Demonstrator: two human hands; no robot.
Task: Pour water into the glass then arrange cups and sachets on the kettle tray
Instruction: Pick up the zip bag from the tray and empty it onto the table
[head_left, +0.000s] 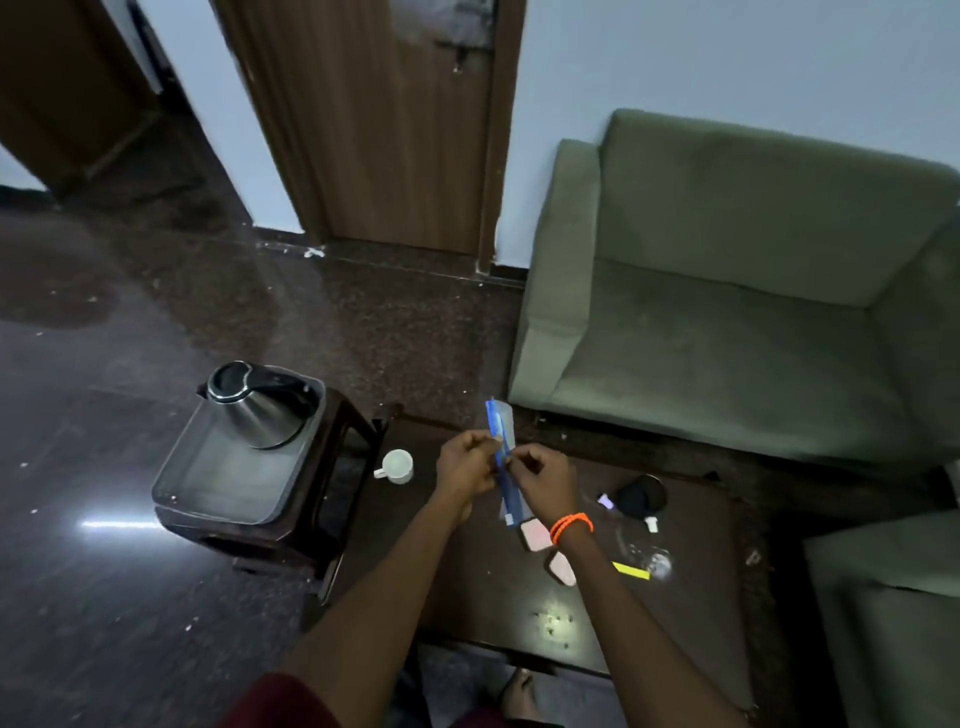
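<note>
Near the body, pink sachets (535, 535) and a clear glass (655, 561) lie on the bench (467, 587). Above it both hands pinch a blue packet (503, 457) — left hand (465, 465) and right hand (545, 480) each closed on it, its long axis running away from the body. The white cup (397, 466) sits just left of the left hand; farther left, the kettle tray (223, 483) — probably the left hand's reach.

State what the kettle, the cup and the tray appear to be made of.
Kettle: likely brushed steel body, given its dull silvery sheen, with a glossy black lid, probably plastic.
Cup: glazed white ceramic, by its look.
Tray: dark and smooth with a faint reflection, perhaps plastic; uncertain.
</note>
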